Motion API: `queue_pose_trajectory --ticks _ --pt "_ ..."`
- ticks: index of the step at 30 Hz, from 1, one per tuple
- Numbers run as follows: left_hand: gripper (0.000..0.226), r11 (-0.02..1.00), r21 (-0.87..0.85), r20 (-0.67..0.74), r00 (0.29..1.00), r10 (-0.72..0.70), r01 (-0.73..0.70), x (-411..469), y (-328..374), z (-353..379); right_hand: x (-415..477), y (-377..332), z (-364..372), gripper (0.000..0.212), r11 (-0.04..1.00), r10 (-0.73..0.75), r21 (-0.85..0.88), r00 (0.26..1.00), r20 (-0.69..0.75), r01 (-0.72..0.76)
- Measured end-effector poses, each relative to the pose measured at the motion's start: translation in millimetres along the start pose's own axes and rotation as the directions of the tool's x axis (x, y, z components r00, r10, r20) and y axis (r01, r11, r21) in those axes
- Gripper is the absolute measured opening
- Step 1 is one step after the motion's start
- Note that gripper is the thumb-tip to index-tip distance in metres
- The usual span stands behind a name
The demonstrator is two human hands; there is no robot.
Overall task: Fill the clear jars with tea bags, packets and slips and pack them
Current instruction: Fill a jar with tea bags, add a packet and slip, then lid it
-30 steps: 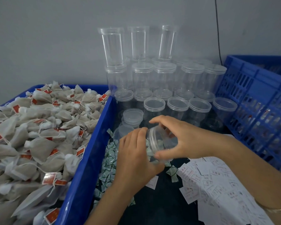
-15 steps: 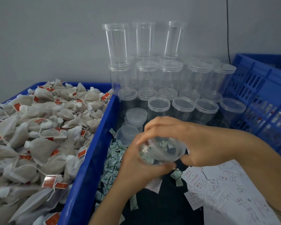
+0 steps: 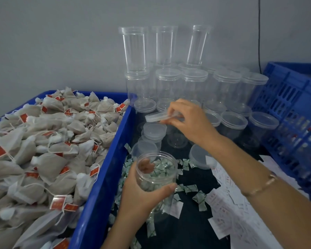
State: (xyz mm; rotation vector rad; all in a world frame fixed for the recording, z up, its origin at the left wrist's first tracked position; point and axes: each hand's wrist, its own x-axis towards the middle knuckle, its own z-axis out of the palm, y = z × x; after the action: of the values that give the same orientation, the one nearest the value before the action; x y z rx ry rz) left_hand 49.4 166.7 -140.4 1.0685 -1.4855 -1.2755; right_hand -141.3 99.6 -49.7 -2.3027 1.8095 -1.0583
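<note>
Clear jar (image 3: 158, 175) gripped upright by left hand (image 3: 138, 198), right hand (image 3: 188, 121) pinching its lid (image 3: 156, 117).

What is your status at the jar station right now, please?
Left hand grips open clear plastic jar, upright. Right hand pinches round clear lid near stacked lids. Nothing over its mouth.

Head-worn view, facing forward and down, close above table (image 3: 187, 236)
</note>
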Motion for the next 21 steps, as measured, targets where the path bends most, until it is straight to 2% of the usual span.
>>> queue_pose_trajectory --ticks 4,7,10,13,17,19,21 --pt "0.085 1.0 0.002 -0.039 0.999 0.01 -0.01 -6.4 -2.9 -9.1 32.1 4.4 43.6 0.015 0.969 0.003 -0.248 0.999 0.052 0.01" --pt "0.084 1.0 -0.011 -0.049 0.999 0.007 -0.008 -9.5 -5.2 -15.1 47.1 4.6 71.8 0.023 0.856 0.023 -0.515 0.993 0.117 0.041" --pt "0.085 1.0 -0.024 -0.038 0.999 -0.002 0.001 -13.3 -8.2 -19.3 50.9 2.5 88.5 0.023 0.764 0.12 -0.645 0.977 0.175 0.022" --pt "0.081 1.0 -0.008 -0.034 0.999 0.006 -0.006 -14.4 -7.3 -21.0 49.0 3.5 103.2 0.019 0.736 0.165 -0.677 0.965 0.202 0.016" --pt "0.082 1.0 -0.01 -0.037 0.999 -0.006 0.006 -11.6 -7.8 -18.9 48.4 8.5 104.9 0.015 0.767 0.207 -0.641 0.942 0.265 0.012" --pt "0.086 1.0 -0.012 -0.041 0.999 -0.013 0.012 -11.5 -8.2 -15.4 46.0 11.7 97.8 0.02 0.784 0.216 -0.62 0.926 0.308 0.023" --pt "0.088 1.0 -0.013 -0.035 0.999 0.002 -0.003 -12.3 -7.4 -12.6 40.2 11.2 87.8 0.028 0.833 0.191 -0.553 0.942 0.275 -0.007"
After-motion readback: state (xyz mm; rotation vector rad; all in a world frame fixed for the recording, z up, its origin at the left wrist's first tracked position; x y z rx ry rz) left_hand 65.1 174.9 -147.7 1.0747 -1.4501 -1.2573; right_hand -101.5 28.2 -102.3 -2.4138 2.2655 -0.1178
